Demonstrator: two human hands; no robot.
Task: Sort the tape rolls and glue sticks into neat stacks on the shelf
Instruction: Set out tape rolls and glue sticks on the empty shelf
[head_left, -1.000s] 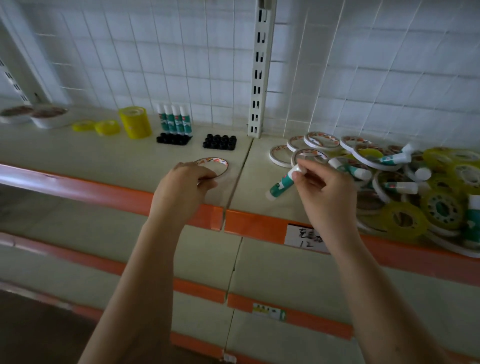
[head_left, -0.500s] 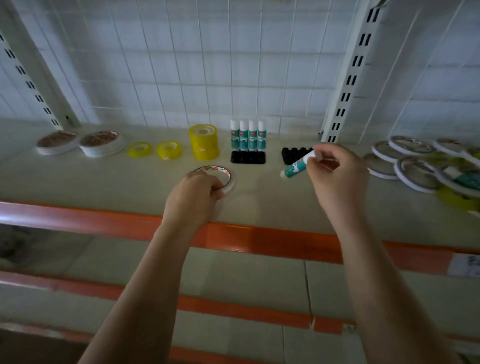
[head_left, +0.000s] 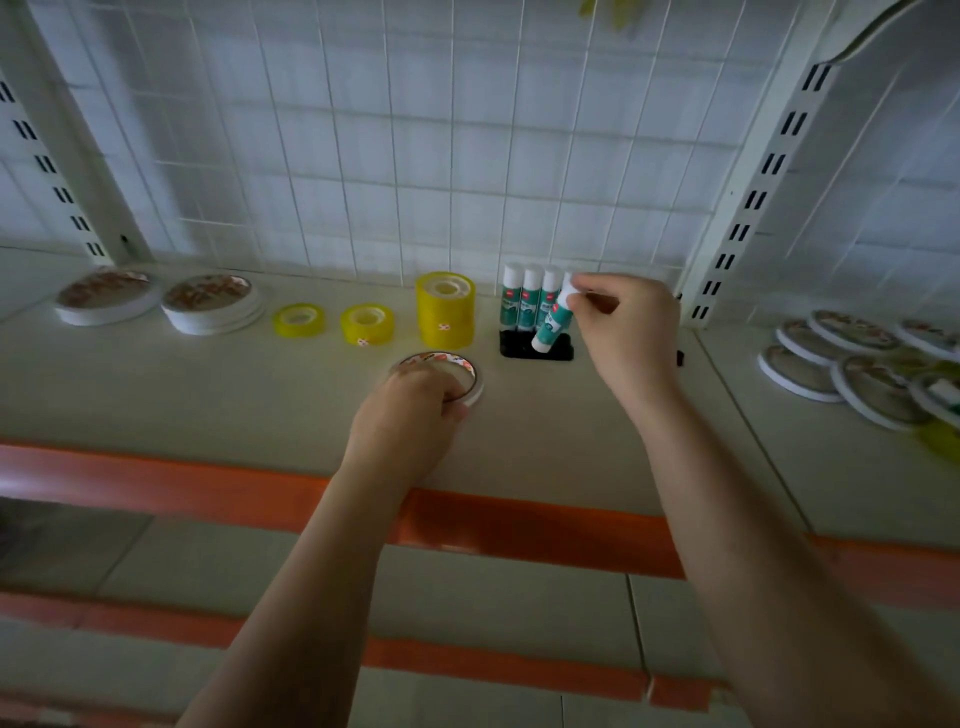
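The right hand (head_left: 626, 332) pinches a tilted glue stick (head_left: 553, 325) by its cap over the black holder (head_left: 537, 347); next it needs righting beside the standing row (head_left: 530, 304). The left hand (head_left: 410, 421) grips a tape roll (head_left: 447, 371) flat on the shelf (head_left: 208, 395), awaiting stacking.

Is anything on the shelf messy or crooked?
Yes. On the far right, the white tape rolls lie in an overlapping jumble, not stacked. The glue stick in the right hand is tilted over the black holder, not standing like the upright row behind.
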